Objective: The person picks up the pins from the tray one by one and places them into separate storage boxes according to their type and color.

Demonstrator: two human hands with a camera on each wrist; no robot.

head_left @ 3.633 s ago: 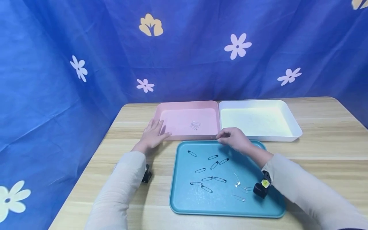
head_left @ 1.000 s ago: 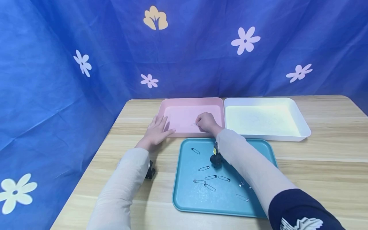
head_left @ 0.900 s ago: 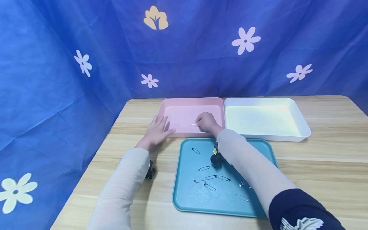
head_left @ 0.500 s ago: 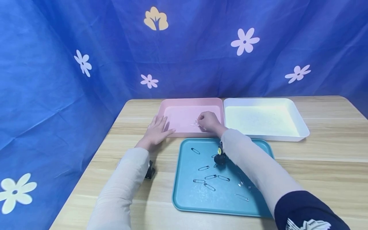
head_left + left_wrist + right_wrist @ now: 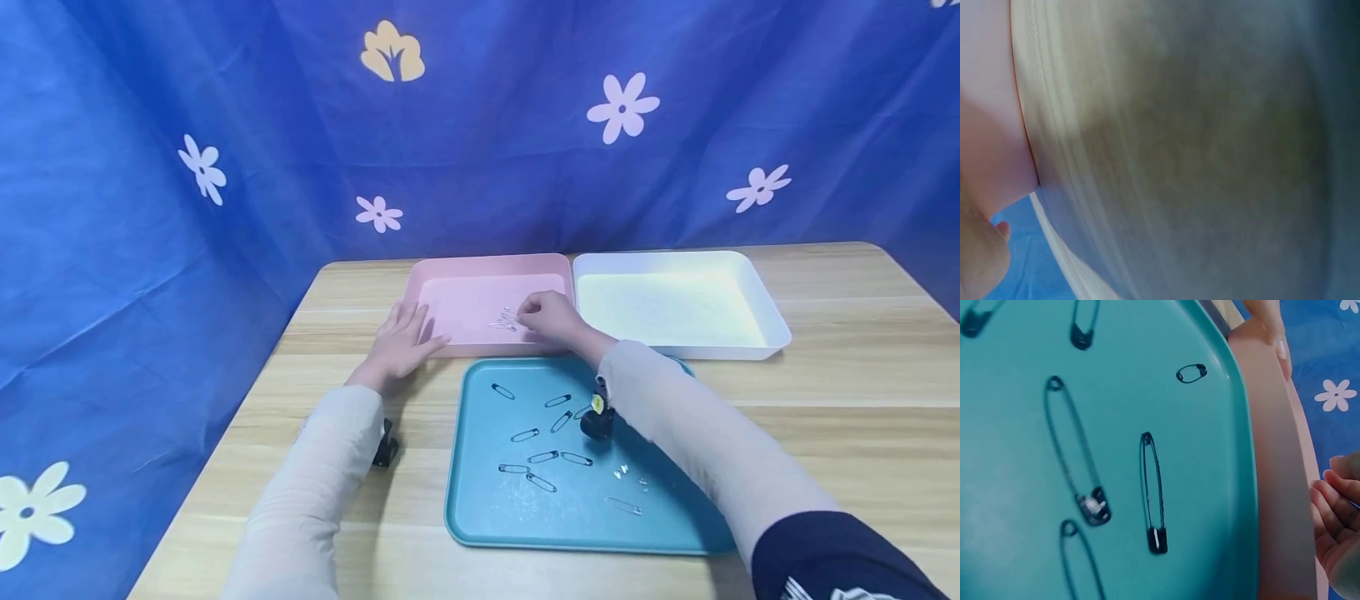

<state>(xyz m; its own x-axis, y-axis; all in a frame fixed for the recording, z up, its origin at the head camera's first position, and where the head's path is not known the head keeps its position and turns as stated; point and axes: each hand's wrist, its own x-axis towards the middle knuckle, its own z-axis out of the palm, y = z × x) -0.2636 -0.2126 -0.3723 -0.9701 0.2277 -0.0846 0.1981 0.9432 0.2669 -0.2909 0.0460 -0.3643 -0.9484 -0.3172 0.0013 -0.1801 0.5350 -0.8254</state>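
My left hand (image 5: pixel 400 343), fingers spread and straight, rests at the left front corner of the pink tray (image 5: pixel 461 292). Over that tray's right part is my right hand (image 5: pixel 551 317), just right of a small heap of silver safety pins (image 5: pixel 506 320). In the right wrist view its fingers (image 5: pixel 1335 509) curl loosely and no pin shows between them. Several black safety pins (image 5: pixel 1155 494) lie spread on the teal tray (image 5: pixel 510 525), with silver ones such as a safety pin (image 5: pixel 624 506) at its right. The left wrist view is mostly blurred sleeve (image 5: pixel 1179 150).
A white tray (image 5: pixel 667 312) stands right of the pink one, side by side at the back of the wooden table (image 5: pixel 847 358). A blue flowered cloth (image 5: pixel 480 133) hangs behind. The right forearm (image 5: pixel 697 442) crosses above the teal tray and covers part of it.
My right hand has gone from the pink tray's front edge, pinching a silver pin, to the heap inside, then drawn slightly right, leaving the heap in fuller view. The left hand stays put.
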